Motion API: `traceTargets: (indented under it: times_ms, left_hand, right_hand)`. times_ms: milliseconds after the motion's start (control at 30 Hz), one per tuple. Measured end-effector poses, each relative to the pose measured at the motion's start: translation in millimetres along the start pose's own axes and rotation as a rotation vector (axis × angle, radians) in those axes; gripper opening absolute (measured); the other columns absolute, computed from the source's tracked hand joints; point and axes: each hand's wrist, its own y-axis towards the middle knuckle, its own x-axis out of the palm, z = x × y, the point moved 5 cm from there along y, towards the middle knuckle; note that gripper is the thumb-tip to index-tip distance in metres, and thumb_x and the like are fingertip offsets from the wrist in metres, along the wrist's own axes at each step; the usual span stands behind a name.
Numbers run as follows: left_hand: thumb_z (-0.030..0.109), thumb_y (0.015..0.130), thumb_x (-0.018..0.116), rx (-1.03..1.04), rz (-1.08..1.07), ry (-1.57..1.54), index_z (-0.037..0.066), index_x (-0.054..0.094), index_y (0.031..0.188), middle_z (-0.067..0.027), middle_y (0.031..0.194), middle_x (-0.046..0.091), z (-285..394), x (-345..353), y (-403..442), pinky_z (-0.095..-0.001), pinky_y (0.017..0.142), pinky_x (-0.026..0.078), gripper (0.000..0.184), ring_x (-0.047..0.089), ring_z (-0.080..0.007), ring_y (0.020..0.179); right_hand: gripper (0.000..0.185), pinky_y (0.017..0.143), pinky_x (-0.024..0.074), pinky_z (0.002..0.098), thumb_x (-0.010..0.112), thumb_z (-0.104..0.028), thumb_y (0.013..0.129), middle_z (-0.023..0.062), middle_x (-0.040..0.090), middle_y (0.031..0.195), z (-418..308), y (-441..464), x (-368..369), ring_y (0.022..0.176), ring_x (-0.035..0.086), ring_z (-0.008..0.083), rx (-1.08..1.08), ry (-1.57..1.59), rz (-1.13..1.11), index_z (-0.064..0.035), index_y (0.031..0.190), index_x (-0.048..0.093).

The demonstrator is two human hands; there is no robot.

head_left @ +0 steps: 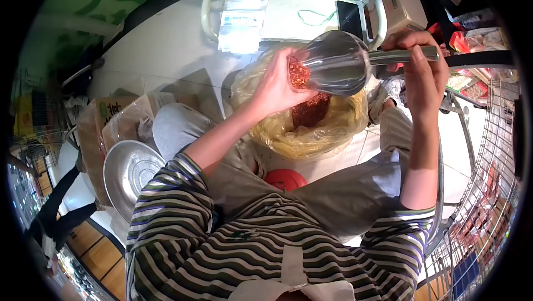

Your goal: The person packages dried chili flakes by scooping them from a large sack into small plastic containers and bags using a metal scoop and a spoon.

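Note:
A shiny metal scoop point(341, 62) is held nearly level above a large yellowish plastic bag point(333, 144). My right hand point(417, 65) is closed round its handle. At the scoop's front end, my left hand point(280, 84) curls round the lip, with dried red chili flakes point(300, 73) showing between thumb and fingers. Whether a thin bag is also in that hand, I cannot tell. Below, more dark red chili flakes point(310, 113) lie inside the open yellowish bag.
A white low bench point(294, 1) at the back holds a stack of clear plastic packs point(241, 20) and a black phone point(349, 19). Metal bowls point(130, 170) and cardboard boxes point(111, 109) stand left. A wire cart point(486, 173) borders the right. A red round object point(285, 179) lies between the legs.

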Motion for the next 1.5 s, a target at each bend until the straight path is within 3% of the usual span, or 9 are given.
traceTargets:
  times_ms: [300, 633, 700, 800, 900, 933, 1033, 1200, 1500]
  left_hand:
    - [0.032, 0.067, 0.09, -0.052, -0.002, -0.123, 0.003, 0.022, 0.136, -0.0223, 0.119, 0.051, 2.2, -2.3, -2.1, -0.0429, 0.097, 0.048, 0.102, 0.057, -0.0309, 0.11]
    - [0.024, 0.066, 0.09, 0.054, 0.152, -0.214, 0.004, 0.024, 0.135, -0.0178, 0.12, 0.048, 9.5, -17.9, -2.6, -0.0386, 0.099, 0.049, 0.097, 0.054, -0.0274, 0.115]
    - [0.021, 0.066, 0.09, 0.058, 0.165, -0.282, 0.005, 0.025, 0.135, -0.017, 0.12, 0.048, 11.1, -17.7, -1.2, -0.0382, 0.097, 0.05, 0.096, 0.054, -0.0268, 0.114]
    - [0.019, 0.067, 0.089, -0.276, 0.095, -0.592, 0.007, 0.023, 0.136, -0.0159, 0.121, 0.047, 6.7, -17.6, -2.3, -0.0366, 0.093, 0.053, 0.097, 0.055, -0.0252, 0.112]
    - [0.018, 0.068, 0.088, -0.228, 0.114, -0.625, 0.006, 0.021, 0.137, -0.0152, 0.123, 0.046, 20.4, -27.0, -4.2, -0.0356, 0.086, 0.059, 0.096, 0.055, -0.0241, 0.112]
    - [0.016, 0.069, 0.087, -0.042, 0.153, -0.342, 0.006, 0.02, 0.137, -0.015, 0.124, 0.046, 17.8, -29.9, -2.8, -0.0347, 0.085, 0.06, 0.095, 0.054, -0.024, 0.113]
    - [0.018, 0.07, 0.087, -0.144, 0.15, -0.43, 0.006, 0.021, 0.137, -0.0151, 0.122, 0.047, 10.0, -27.0, -4.4, -0.0367, 0.092, 0.054, 0.095, 0.053, -0.0241, 0.113]
    - [0.018, 0.07, 0.087, -0.079, 0.21, -0.342, 0.006, 0.021, 0.136, -0.0152, 0.121, 0.047, 8.7, -33.8, -1.3, -0.0366, 0.095, 0.051, 0.094, 0.053, -0.0243, 0.113]
    - [0.009, 0.071, 0.085, -0.103, 0.305, -0.36, 0.01, 0.025, 0.134, -0.0105, 0.115, 0.05, 9.5, -49.2, 1.9, -0.0334, 0.092, 0.048, 0.087, 0.054, -0.019, 0.106]
  right_hand:
    - [0.024, 0.072, 0.0463, 0.0282, 0.043, -0.018, 0.101, 0.0218, 0.06, 0.1, -8.4, 0.6, -23.2, 0.091, 0.059, 0.0232, -0.08, 0.162, 0.045, 0.0029, 0.105, 0.055]
    - [0.033, 0.078, 0.0412, 0.0294, 0.044, -0.027, 0.101, 0.0186, 0.06, 0.106, -2.1, 1.7, -47.9, 0.084, 0.051, 0.0167, -0.009, 0.349, 0.22, 0.0019, 0.106, 0.058]
    - [0.03, 0.077, 0.0421, 0.03, 0.046, -0.025, 0.101, 0.0191, 0.06, 0.107, 1.6, -1.7, -52.0, 0.086, 0.053, 0.0171, 0.043, 0.219, 0.476, 0.0019, 0.105, 0.057]
    - [0.024, 0.073, 0.0437, 0.029, 0.05, -0.02, 0.1, 0.0175, 0.063, 0.102, 8.3, 1.6, -51.5, 0.08, 0.054, 0.0168, 0.016, 0.117, 0.359, 0.0019, 0.102, 0.057]
    - [0.017, 0.068, 0.0425, 0.0236, 0.051, -0.015, 0.099, 0.0125, 0.065, 0.096, 11.5, 1.9, -37.1, 0.071, 0.053, 0.0122, 0.02, -0.073, 0.257, 0.0007, 0.1, 0.058]
    - [0.016, 0.066, 0.0425, 0.0233, 0.052, -0.014, 0.099, 0.0111, 0.066, 0.093, 11.5, 1.5, -31.9, 0.07, 0.053, 0.0113, 0.048, -0.157, 0.244, 0.0005, 0.099, 0.059]
    - [0.015, 0.064, 0.0423, 0.0219, 0.055, -0.014, 0.098, 0.0079, 0.068, 0.087, 15.6, 0.7, -16.8, 0.066, 0.054, 0.0085, 0.091, -0.296, 0.158, -0.0003, 0.099, 0.06]
    - [0.016, 0.07, 0.0479, 0.0226, 0.056, -0.015, 0.098, 0.0083, 0.068, 0.093, 18.3, -1.8, 3.8, 0.083, 0.064, 0.0108, 0.235, -0.348, 0.051, 0.001, 0.102, 0.058]
    - [0.018, 0.06, 0.0467, 0.0269, 0.062, -0.016, 0.091, 0.0107, 0.065, 0.075, 38.0, -4.3, 21.2, 0.063, 0.061, 0.0136, 0.265, -0.593, -0.104, 0.0024, 0.095, 0.061]
